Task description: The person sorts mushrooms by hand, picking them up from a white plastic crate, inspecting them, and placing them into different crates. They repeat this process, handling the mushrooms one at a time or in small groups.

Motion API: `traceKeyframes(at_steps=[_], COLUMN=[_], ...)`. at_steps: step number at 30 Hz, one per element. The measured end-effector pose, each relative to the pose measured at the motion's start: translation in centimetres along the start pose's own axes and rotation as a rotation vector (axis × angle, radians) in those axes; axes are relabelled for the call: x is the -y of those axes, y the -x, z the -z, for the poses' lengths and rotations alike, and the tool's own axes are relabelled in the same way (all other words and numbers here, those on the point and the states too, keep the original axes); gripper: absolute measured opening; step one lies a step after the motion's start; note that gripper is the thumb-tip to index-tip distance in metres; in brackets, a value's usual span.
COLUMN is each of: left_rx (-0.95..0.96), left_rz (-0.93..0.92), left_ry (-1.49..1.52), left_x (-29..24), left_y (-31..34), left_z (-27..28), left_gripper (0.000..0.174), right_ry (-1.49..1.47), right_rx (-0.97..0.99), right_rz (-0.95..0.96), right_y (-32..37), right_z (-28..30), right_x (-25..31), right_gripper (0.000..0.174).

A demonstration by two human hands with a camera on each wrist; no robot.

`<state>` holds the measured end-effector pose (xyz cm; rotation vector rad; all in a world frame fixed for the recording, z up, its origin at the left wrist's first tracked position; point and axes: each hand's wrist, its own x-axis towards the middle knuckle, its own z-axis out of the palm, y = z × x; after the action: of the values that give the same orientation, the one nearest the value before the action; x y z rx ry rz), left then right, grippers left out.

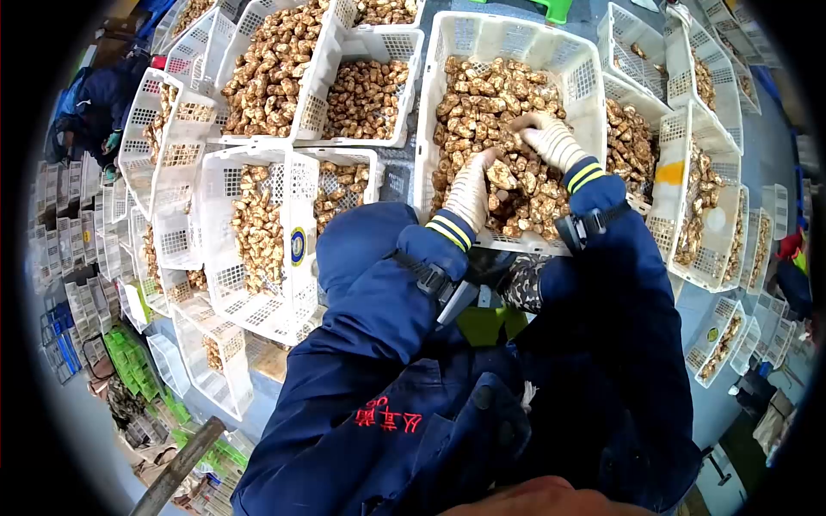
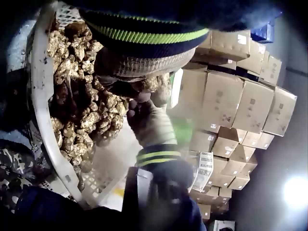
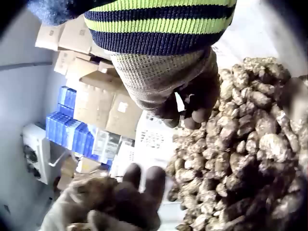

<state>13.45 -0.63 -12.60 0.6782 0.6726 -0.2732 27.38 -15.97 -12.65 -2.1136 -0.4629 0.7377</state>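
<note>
A large white crate [image 1: 516, 34] holds a heap of knobbly brown-and-cream, tuber-like pieces [image 1: 482, 99]. Both hands are over this heap, in pale knitted gloves with dark fingertips. My left hand [image 1: 469, 193], at the heap's near left, holds one of the knobbly pieces [image 1: 501, 177]. That piece [image 2: 158, 85] shows by its fingers in the left wrist view, and the hand [image 3: 110, 202] is low at left in the right wrist view. Farther up and right is my right hand [image 1: 551, 140], fingers bent [image 3: 195, 118]; I cannot tell whether they pinch anything.
Close on the left stand white crates [image 1: 301, 249] with more of these pieces, and others [image 1: 632, 90] line the right. Cardboard boxes [image 2: 226, 101] are stacked beyond. Another person [image 1: 95, 103] is at far left. Green crates [image 1: 129, 361] lie at lower left.
</note>
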Motion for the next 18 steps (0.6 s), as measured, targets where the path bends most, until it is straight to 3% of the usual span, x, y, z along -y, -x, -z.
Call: traceKeyframes(at_steps=[1, 3, 5, 7, 9, 10, 13, 14, 17, 18], left_rx=[-0.015, -0.018, -0.123, 0.104, 0.098, 0.095, 0.083, -0.001, 0.072, 0.038], left_rz=[-0.040, -0.137, -0.025, -0.001, 0.005, 0.010, 0.066, 0.014, -0.073, -0.084], left_ry=[-0.008, -0.089, -0.189, -0.128, -0.059, -0.025, -0.134, -0.159, -0.232, -0.270], left_x=[0.1, -0.4, -2.0, -2.4, -1.2, -1.4, -2.5, -2.2, -0.9, -0.5], left_y=[0.0, 1.0, 3.1, 3.2, 2.2, 2.5, 3.6, 3.6, 1.8, 1.5], left_z=[0.1, -0.3, -1.8, -1.5, -0.4, -0.7, -1.6, -1.8, -0.6, -0.3], left_gripper=[0.051, 0.060, 0.060, 0.055, 0.051, 0.049, 0.045, 0.046, 0.046, 0.046], right_ry=[-0.168, 0.056, 0.415, 0.330, 0.150, 0.063, 0.104, 0.074, 0.443, 0.546], right_rx=[0.080, 0.127, -0.103, -0.034, 0.011, 0.025, 0.082, 0.170, -0.015, -0.074], right_rz=[-0.014, 0.151, 0.252, 0.184, 0.115, 0.195, 0.220, 0.151, -0.062, -0.030], right_y=[1.4, 3.3, 5.2, 5.6, 5.6, 5.5, 5.2, 5.1, 2.8, 2.3], right_z=[-0.5, -1.9, -4.2, -4.1, -3.8, -3.8, -3.5, -2.4, -0.5, 0.3], right_x=[2.2, 4.9, 5.4, 5.5, 5.6, 5.5, 4.7, 5.5, 1.9, 0.1], right_gripper=[0.025, 0.025, 0.025, 0.030, 0.028, 0.035, 0.042, 0.047, 0.044, 0.043])
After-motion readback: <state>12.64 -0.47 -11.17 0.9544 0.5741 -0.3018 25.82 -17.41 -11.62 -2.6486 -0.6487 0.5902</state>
